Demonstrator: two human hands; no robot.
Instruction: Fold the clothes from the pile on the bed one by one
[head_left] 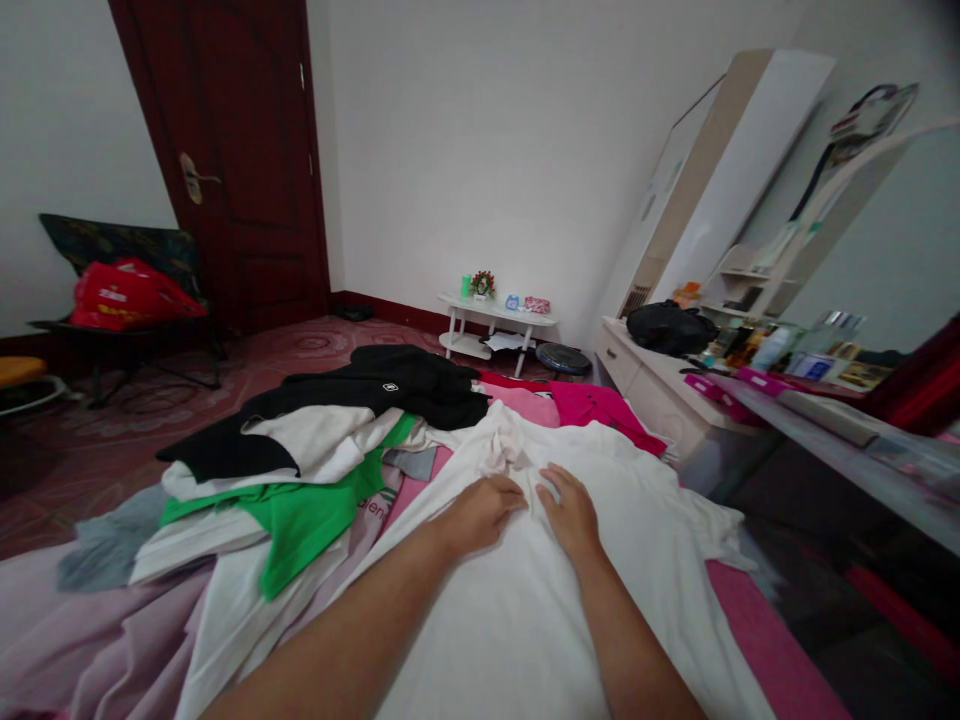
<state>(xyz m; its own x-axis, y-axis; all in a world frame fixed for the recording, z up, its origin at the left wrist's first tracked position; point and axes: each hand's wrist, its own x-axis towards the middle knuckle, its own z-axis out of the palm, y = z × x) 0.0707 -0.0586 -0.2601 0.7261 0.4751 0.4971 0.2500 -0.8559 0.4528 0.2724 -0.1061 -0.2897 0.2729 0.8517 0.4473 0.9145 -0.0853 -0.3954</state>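
Observation:
A white garment lies spread over the bed in front of me. My left hand rests on it with fingers curled, pinching a fold of the white cloth near its bunched top end. My right hand lies on the same cloth right beside it, fingers together and bent down onto the fabric. Both forearms reach in from the bottom edge.
A heap of clothes sits left of my hands: black, white and green pieces, with pink ones behind. A dresser with clutter stands right, a low white table by the far wall, a chair with a red bag left.

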